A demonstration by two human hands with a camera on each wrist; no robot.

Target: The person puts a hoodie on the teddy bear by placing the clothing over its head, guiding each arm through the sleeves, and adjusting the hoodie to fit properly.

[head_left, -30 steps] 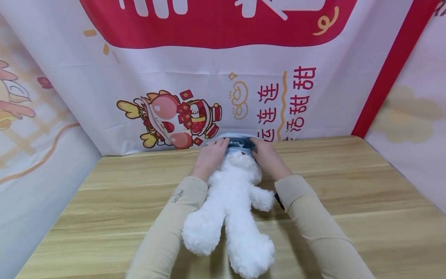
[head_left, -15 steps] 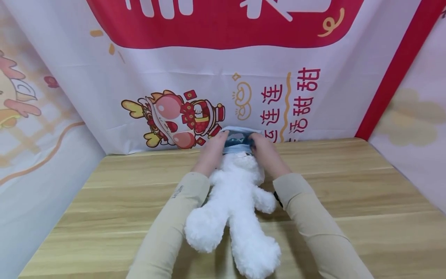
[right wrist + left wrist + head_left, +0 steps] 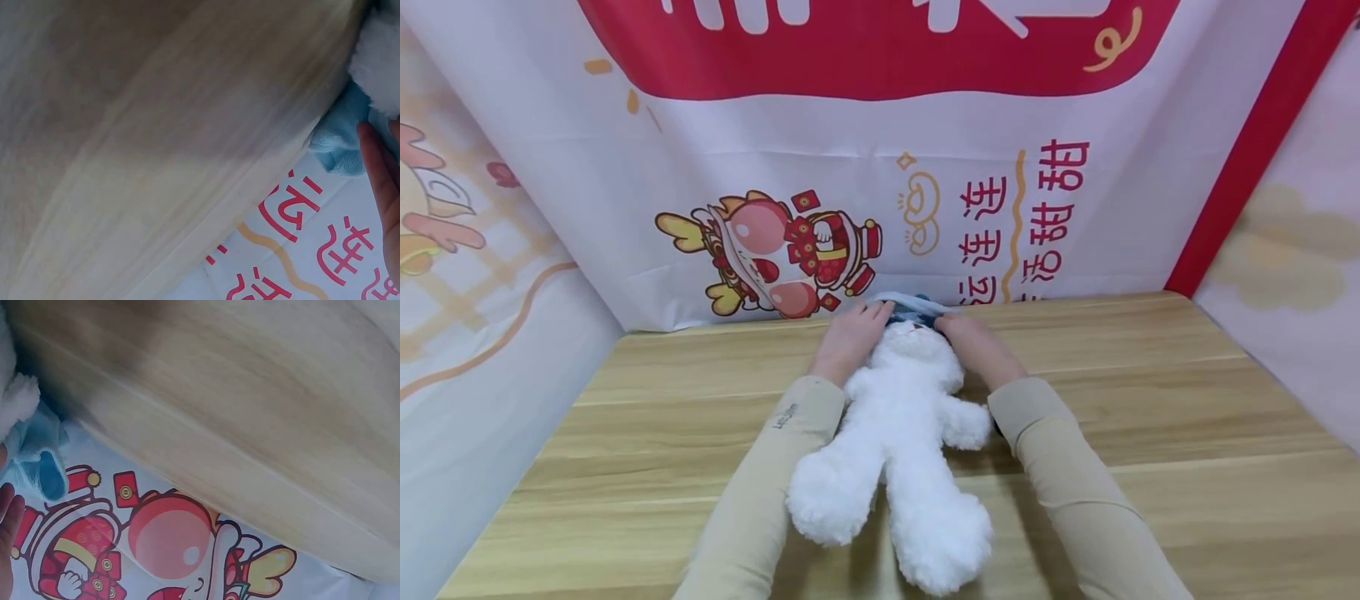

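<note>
A fluffy white plush toy [image 3: 906, 417] lies on its back, legs toward me and head at the far table edge. Over the top of its head sits a small light-blue fabric garment [image 3: 917, 304], its darker inside partly showing. My left hand [image 3: 852, 337] pinches the garment's edge on the left, and my right hand [image 3: 983, 343] pinches it on the right. In the left wrist view, the garment has an open, tube-like end [image 3: 53, 478] beside my fingers [image 3: 9, 515]. In the right wrist view, my index finger [image 3: 374, 156] lies along the blue fabric [image 3: 342, 134].
The wooden table [image 3: 1150, 400] extends to both sides of the toy. Right behind its far edge hangs a white and red printed cloth [image 3: 820, 125], close to my fingertips. More printed cloth [image 3: 475, 350] closes off the left side.
Half a second ago the garment's opening was raised and gaped wide between my hands. Now its edge is lower and flatter over the toy's head, and both hands have come down slightly.
</note>
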